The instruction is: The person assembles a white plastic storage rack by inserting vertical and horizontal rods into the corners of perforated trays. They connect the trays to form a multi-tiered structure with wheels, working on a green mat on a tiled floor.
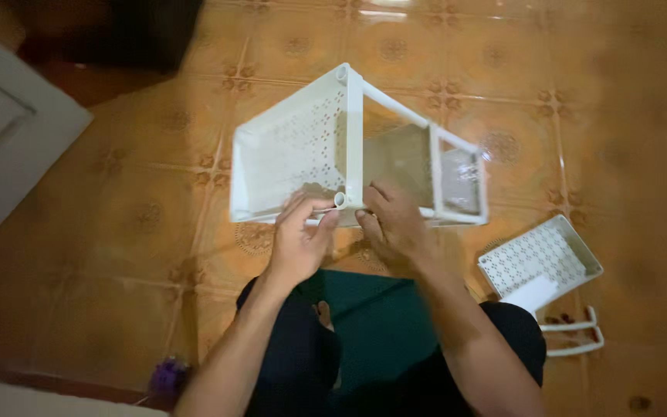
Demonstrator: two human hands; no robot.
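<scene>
- White plastic rack (303, 147) sits at the centre of the frame, tipped on its side on the tiled floor (102, 255), just above your knees.
- Your left hand (299, 239) pinches a short tube (339, 201) at the rack's near corner, fingers pressed together.
- Your right hand (395, 228) grips the rack's lower edge beside that corner, fingers curled.
- At lower right, a loose perforated tray (538, 259) lies apart on the floor.

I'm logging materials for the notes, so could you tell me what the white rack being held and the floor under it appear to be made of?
The white rack looks like moulded plastic, matt, judging by its perforated panels and hollow tube posts. The floor looks like glazed ceramic tile: orange patterned squares with grout lines and a light glare. Both hands, left and right, grip the rack.
</scene>
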